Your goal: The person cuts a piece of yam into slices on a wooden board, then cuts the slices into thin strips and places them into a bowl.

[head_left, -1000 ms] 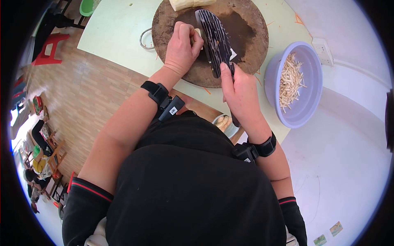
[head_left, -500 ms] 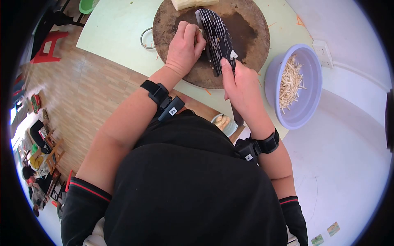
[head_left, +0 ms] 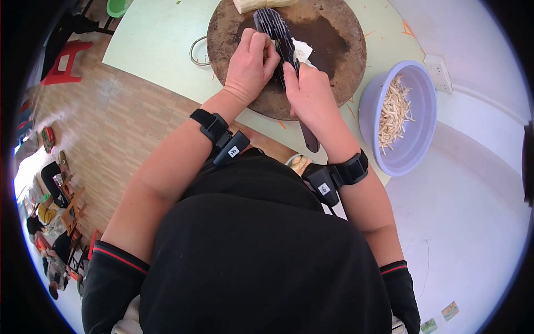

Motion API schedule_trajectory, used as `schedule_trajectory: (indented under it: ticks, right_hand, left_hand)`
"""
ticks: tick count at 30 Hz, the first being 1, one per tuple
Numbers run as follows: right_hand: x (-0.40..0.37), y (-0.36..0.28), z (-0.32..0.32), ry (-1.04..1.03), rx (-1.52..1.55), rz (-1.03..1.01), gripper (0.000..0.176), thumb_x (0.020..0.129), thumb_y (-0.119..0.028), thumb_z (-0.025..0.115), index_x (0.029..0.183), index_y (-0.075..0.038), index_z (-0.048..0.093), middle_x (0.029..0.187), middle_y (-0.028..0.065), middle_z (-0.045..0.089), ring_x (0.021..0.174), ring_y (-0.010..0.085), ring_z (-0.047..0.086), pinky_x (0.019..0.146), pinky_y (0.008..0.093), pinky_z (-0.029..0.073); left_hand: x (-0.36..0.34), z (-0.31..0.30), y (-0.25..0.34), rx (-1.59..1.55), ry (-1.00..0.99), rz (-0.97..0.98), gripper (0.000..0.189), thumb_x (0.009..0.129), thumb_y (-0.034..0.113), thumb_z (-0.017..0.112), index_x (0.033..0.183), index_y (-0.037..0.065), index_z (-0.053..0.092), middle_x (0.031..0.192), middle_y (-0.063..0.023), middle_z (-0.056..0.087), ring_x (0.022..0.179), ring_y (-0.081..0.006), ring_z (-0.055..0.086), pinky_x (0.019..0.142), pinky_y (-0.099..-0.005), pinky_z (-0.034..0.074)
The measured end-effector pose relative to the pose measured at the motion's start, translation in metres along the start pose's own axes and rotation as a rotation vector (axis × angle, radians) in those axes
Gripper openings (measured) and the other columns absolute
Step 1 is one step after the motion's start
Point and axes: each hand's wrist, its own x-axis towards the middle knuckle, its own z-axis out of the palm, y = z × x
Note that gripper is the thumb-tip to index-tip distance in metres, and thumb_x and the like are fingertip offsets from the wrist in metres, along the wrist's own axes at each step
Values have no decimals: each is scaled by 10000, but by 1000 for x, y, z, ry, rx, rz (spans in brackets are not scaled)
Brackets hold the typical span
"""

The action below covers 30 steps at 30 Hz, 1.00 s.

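Observation:
My right hand (head_left: 312, 97) grips the handle of a dark cleaver (head_left: 276, 34) with pale streaks along its blade. The cleaver stands nearly edge-down on a round wooden chopping block (head_left: 347, 53). Curled fingers of my left hand (head_left: 253, 61) press against the blade's left side, holding a pale vegetable piece that they mostly hide. Thin white slices (head_left: 302, 51) lie just right of the blade. At the block's far edge rests a thick, peeled pale vegetable chunk (head_left: 261, 4).
A lavender basin (head_left: 367, 111) with pale shreds (head_left: 396, 108) stands right of the block, near a wall socket (head_left: 438, 72). A metal ring handle (head_left: 194, 51) sticks out at the block's left. Below the table edge is a bowl with pale pieces (head_left: 301, 165). A red stool (head_left: 65, 64) stands left.
The cleaver and my right hand have shifted left, towards my left hand, and the blade is more upright. White slices now show to its right. My left hand stays nearly in place.

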Motion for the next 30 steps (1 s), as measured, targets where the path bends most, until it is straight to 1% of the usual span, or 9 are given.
schedule_trajectory:
  ticks: [2, 9, 12, 15, 17, 21, 24, 26, 30]
  right_hand:
    - [2, -3, -1, -18, -52, 8, 388, 961, -282, 467, 804, 45, 605, 709, 255, 621, 711, 427, 626, 669, 495, 501]
    - [0, -4, 2, -2, -71, 48, 408, 964, -298, 453, 802, 41, 612, 725, 252, 629, 726, 422, 630, 690, 493, 509]
    - [-1, 0, 4, 10, -44, 43, 408, 967, -301, 452, 800, 36, 611, 701, 244, 624, 702, 419, 629, 677, 488, 507]
    - [-8, 5, 2, -6, 95, 86, 404, 970, -303, 459, 795, 32, 604, 650, 238, 602, 665, 423, 619, 649, 487, 494]
    - [-18, 10, 2, 58, 116, 19, 384, 971, -290, 476, 796, 31, 591, 605, 233, 575, 628, 424, 604, 614, 479, 480]
    - [-42, -4, -19, 78, 111, 38, 356, 970, -271, 489, 798, 26, 583, 603, 230, 569, 614, 421, 594, 591, 474, 470]
    - [-52, -8, -27, 33, 93, 78, 334, 978, -255, 481, 805, 13, 580, 607, 219, 571, 596, 411, 588, 576, 467, 467]
    - [-54, -9, -28, 45, 70, 3, 330, 986, -247, 467, 802, 5, 576, 610, 212, 571, 590, 407, 586, 570, 468, 464]
    - [-55, -10, -26, 41, 60, -7, 331, 989, -239, 460, 796, 6, 571, 610, 208, 571, 592, 403, 588, 568, 466, 466]
  left_hand:
    - [-1, -1, 1, -55, -10, -66, 206, 807, 13, 626, 928, 36, 460, 874, -135, 460, 699, -326, 544, 600, -391, 487]
    - [-3, -5, 2, -117, -24, -71, 190, 836, 8, 600, 943, 27, 444, 879, -151, 447, 726, -329, 518, 635, -396, 467]
    - [-3, -3, 2, -102, 14, -28, 197, 833, 3, 601, 942, 24, 439, 877, -153, 446, 712, -328, 519, 623, -394, 468]
    - [-2, -4, 2, -89, 7, -32, 206, 829, -2, 604, 943, 23, 434, 871, -154, 446, 692, -329, 517, 611, -392, 467]
    - [-2, -3, 0, -69, 10, -12, 220, 821, -8, 610, 946, 24, 432, 865, -153, 448, 670, -330, 515, 597, -390, 466]
    - [-3, -2, 0, -66, 24, -2, 224, 818, -11, 615, 945, 25, 434, 860, -150, 450, 666, -328, 519, 590, -387, 469]
    - [-3, -2, 0, -63, 21, -14, 219, 822, -7, 615, 945, 25, 437, 862, -147, 452, 667, -323, 525, 586, -385, 471]
    - [-3, -2, 1, -60, 19, -24, 216, 826, -4, 614, 948, 24, 437, 864, -147, 454, 671, -320, 529, 587, -385, 473]
    - [-2, -3, 1, -54, 17, -17, 211, 831, -2, 611, 949, 23, 438, 866, -146, 455, 670, -317, 529, 588, -384, 473]
